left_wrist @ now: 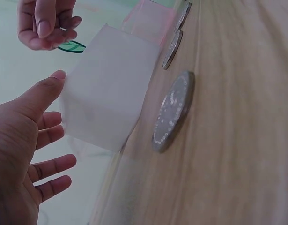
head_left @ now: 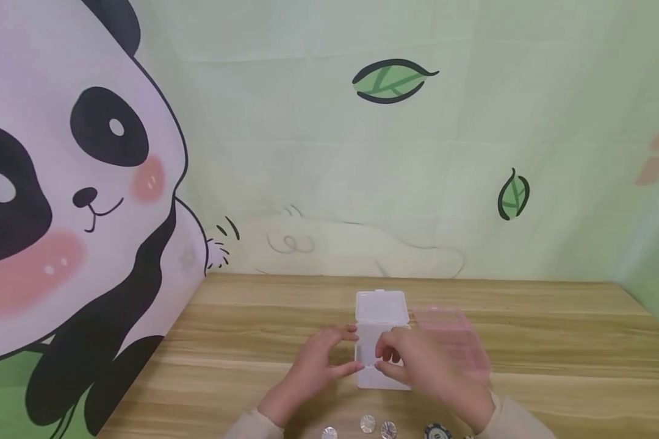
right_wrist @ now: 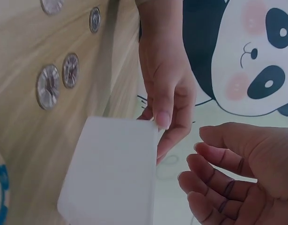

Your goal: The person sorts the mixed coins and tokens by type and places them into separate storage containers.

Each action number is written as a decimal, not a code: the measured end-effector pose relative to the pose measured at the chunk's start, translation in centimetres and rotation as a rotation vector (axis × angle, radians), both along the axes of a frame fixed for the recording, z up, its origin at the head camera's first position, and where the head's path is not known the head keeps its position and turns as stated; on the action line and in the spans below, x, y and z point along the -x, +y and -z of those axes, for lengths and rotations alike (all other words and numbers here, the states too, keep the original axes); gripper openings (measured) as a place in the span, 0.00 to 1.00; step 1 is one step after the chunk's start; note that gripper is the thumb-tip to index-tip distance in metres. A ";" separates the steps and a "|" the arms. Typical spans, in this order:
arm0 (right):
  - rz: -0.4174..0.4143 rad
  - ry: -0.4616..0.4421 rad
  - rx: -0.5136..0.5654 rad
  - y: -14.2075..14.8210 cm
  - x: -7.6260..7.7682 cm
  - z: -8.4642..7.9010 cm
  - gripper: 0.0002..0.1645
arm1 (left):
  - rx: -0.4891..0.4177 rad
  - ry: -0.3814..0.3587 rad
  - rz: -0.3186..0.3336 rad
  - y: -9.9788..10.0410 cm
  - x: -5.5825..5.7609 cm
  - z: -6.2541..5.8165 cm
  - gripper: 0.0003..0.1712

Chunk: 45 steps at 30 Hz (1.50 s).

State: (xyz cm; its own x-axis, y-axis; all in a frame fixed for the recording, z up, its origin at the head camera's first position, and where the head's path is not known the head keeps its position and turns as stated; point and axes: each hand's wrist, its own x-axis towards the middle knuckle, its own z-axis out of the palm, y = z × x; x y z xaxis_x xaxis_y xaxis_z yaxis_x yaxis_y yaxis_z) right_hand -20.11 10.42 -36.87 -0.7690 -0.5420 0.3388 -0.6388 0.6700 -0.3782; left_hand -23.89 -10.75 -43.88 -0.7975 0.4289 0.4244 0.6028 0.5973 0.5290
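Note:
A small white plastic box [head_left: 384, 378] stands on the table with its lid [head_left: 381, 306] tipped back open. My left hand [head_left: 320, 358] holds the box at its left side, thumb at the near corner and fingertips farther back. In the left wrist view, the ring and little fingers of that hand hang loose beside the box. Above the box's opening hovers my right hand [head_left: 417, 360], its fingers loosely bent. Nothing shows between those fingers in the right wrist view. The inside of the box is largely hidden by the right hand.
Several silver coins [head_left: 367, 424] lie on the wood-grain table nearer to me, with a dark-and-white poker chip [head_left: 437, 432] to their right. A translucent pink case [head_left: 461, 335] sits right of the white box. Behind the table hangs a panda-printed cloth [head_left: 307, 152].

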 end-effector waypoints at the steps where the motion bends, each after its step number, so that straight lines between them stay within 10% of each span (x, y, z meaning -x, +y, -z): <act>1: -0.004 -0.006 0.007 0.1 -0.3 0.1 0.07 | 0.001 0.000 0.000 0.0 0.0 0.0 0.24; 30: -0.087 -0.306 -0.121 0.6 -2.8 4.3 0.08 | -0.006 0.052 0.003 -0.1 -0.2 0.1 0.23; 45: -0.050 -0.248 -0.237 0.3 -2.8 5.7 0.11 | -0.005 0.030 -0.003 -0.1 -0.1 0.1 0.24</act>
State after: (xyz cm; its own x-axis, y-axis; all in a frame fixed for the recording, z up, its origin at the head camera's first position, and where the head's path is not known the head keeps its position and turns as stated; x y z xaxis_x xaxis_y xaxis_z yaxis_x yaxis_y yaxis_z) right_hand -17.29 10.70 -42.60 -0.7829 -0.6222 0.0053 -0.5812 0.7282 -0.3632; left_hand -23.76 -10.86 -44.00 -0.7858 0.4244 0.4499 0.6164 0.5970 0.5135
